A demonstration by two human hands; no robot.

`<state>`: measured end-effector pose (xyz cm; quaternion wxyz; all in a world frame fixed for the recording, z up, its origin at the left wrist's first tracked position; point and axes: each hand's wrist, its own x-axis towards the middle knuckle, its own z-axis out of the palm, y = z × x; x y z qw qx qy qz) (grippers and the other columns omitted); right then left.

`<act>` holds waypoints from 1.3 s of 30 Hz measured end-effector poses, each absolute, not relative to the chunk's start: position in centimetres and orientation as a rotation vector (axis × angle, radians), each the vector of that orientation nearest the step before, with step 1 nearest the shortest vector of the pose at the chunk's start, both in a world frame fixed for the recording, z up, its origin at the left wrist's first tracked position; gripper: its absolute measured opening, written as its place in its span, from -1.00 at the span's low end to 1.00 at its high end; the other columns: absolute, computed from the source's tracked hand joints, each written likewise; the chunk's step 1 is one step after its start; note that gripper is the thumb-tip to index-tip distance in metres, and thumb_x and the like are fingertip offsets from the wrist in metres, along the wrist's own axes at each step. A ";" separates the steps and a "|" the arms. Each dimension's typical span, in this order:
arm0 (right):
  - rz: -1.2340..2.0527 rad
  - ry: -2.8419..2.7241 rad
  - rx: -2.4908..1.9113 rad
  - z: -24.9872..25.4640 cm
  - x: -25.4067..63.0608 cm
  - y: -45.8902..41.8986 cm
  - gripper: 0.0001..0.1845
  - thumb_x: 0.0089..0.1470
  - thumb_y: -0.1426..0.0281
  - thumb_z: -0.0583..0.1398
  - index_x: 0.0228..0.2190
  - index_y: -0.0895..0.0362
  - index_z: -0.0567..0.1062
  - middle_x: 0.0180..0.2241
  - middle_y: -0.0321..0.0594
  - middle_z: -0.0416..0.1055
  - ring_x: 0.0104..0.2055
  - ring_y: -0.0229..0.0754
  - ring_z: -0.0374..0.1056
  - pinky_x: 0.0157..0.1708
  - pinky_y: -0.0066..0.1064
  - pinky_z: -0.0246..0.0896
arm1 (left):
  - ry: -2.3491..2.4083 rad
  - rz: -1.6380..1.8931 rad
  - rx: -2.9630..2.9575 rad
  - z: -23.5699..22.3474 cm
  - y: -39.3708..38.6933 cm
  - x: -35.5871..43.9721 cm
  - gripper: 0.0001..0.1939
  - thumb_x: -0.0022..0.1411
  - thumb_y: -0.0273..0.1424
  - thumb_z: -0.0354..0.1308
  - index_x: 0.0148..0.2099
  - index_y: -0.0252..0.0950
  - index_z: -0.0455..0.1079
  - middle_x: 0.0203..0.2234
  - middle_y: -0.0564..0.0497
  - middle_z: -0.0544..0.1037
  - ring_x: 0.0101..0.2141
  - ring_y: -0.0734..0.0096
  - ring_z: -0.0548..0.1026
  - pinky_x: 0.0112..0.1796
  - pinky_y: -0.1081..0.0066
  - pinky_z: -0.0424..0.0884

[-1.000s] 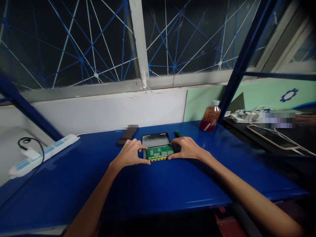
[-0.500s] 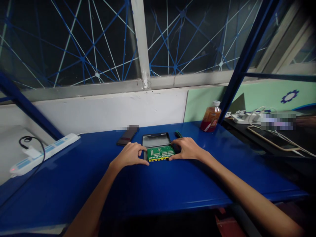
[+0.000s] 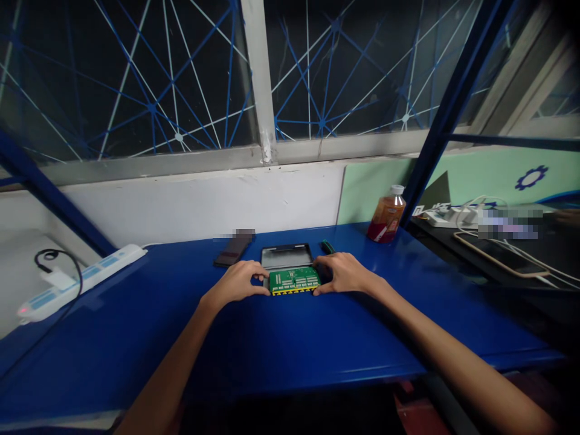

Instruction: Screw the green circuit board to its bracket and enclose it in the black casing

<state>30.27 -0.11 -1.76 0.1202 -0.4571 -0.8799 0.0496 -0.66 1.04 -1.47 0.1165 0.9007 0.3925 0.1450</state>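
Observation:
A green circuit board [image 3: 294, 280] with a row of yellow connectors along its near edge lies in front of me on the blue table. My left hand [image 3: 238, 283] grips its left end between thumb and curled fingers. At the opposite end, my right hand [image 3: 342, 273] holds it in the same way, thumb at the near corner. Directly behind the board is a shallow dark case part [image 3: 287, 257], grey inside. The fingers partly cover the board's ends, and I cannot tell whether it sits inside a housing or on top of one.
A dark phone [image 3: 233, 249] lies behind my left hand. Beyond my right hand is a small green-and-black tool [image 3: 327, 246]. A drink bottle [image 3: 387, 214] stands at the back right. On the left rests a white power strip [image 3: 86, 284] with a black cable; another phone [image 3: 501, 254] lies far right.
Both thumbs have shifted slightly at the board's near corners, and more of the yellow connector row shows. The board sits a touch differently; everything else stays put.

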 end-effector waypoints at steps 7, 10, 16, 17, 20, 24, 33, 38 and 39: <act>0.125 -2.562 -1.322 -2.1 30.4 0.1 -0.26 -0.24 -0.19 0.23 -0.16 0.09 0.46 -0.44 -0.21 0.50 -0.39 -0.07 0.41 -0.49 -0.40 -0.03 | 1.225 0.354 2.610 -1.3 0.9 -0.6 -0.47 -0.10 0.03 0.28 -0.14 -0.20 0.52 -0.49 0.02 0.48 -0.51 0.36 0.40 -0.49 0.41 0.22; 0.095 -2.563 -1.301 -2.1 30.5 0.1 -0.25 -0.24 -0.21 0.22 -0.17 0.09 0.47 -0.40 -0.18 0.50 -0.35 -0.05 0.41 -0.48 -0.39 0.00 | 1.276 0.316 2.589 -1.0 0.6 -0.2 -0.42 -0.10 0.04 0.27 -0.09 -0.20 0.51 -0.52 0.04 0.47 -0.54 0.37 0.38 -0.52 0.41 0.18; 0.095 -2.580 -1.276 -2.3 30.8 0.3 -0.25 -0.25 -0.22 0.21 -0.17 0.09 0.49 -0.32 -0.13 0.50 -0.28 -0.01 0.42 -0.44 -0.36 0.08 | 1.290 0.339 2.586 -1.2 0.3 0.2 -0.35 -0.12 0.05 0.28 -0.02 -0.22 0.48 -0.55 0.07 0.45 -0.55 0.38 0.37 -0.54 0.42 0.13; 0.091 -2.584 -1.272 -2.3 30.8 0.4 -0.24 -0.25 -0.22 0.21 -0.18 0.10 0.50 -0.30 -0.12 0.50 -0.28 0.00 0.42 -0.44 -0.36 0.08 | 1.292 0.337 2.581 -1.2 0.3 0.2 -0.34 -0.12 0.05 0.28 -0.02 -0.22 0.47 -0.55 0.07 0.45 -0.54 0.38 0.38 -0.54 0.42 0.12; 0.085 -2.594 -1.264 -2.3 30.7 0.4 -0.24 -0.25 -0.22 0.21 -0.19 0.11 0.50 -0.28 -0.11 0.49 -0.28 -0.01 0.41 -0.45 -0.36 0.08 | 1.289 0.349 2.578 -1.4 0.3 0.2 -0.35 -0.11 0.03 0.28 -0.02 -0.23 0.47 -0.58 0.08 0.42 -0.55 0.39 0.36 -0.56 0.43 0.10; 0.095 -2.587 -1.265 -2.3 30.7 0.3 -0.27 -0.23 -0.20 0.22 -0.20 0.12 0.50 -0.30 -0.12 0.49 -0.29 -0.04 0.40 -0.45 -0.37 0.06 | 1.285 0.390 2.573 -1.5 0.4 0.3 -0.40 -0.10 0.01 0.27 -0.07 -0.27 0.49 -0.61 0.11 0.35 -0.56 0.41 0.32 -0.54 0.44 0.08; 0.188 -2.571 -1.257 -2.3 30.5 0.3 -0.40 -0.20 -0.15 0.24 -0.37 0.13 0.48 -0.43 -0.21 0.47 -0.41 -0.14 0.35 -0.50 -0.40 -0.04 | 1.346 0.352 2.387 -1.0 0.1 0.9 -0.35 -0.13 -0.07 0.30 -0.04 -0.38 0.45 -0.66 0.18 0.25 -0.60 0.49 0.24 -0.51 0.46 0.02; 0.244 -2.493 -1.239 -2.0 30.8 0.3 -0.42 -0.21 -0.10 0.28 -0.34 0.15 0.49 -0.42 -0.20 0.48 -0.42 -0.16 0.34 -0.48 -0.40 0.00 | 1.304 0.482 2.393 -1.0 0.1 0.7 -0.43 -0.12 -0.12 0.30 -0.09 -0.37 0.46 -0.68 0.18 0.22 -0.62 0.51 0.20 -0.53 0.47 0.02; 0.257 -2.469 -1.231 -1.9 30.8 0.3 -0.42 -0.21 -0.09 0.28 -0.34 0.15 0.49 -0.41 -0.20 0.47 -0.42 -0.17 0.33 -0.47 -0.39 0.02 | 1.290 0.514 2.383 -1.0 0.1 0.7 -0.45 -0.12 -0.14 0.30 -0.10 -0.37 0.45 -0.67 0.18 0.23 -0.62 0.52 0.19 -0.54 0.48 0.02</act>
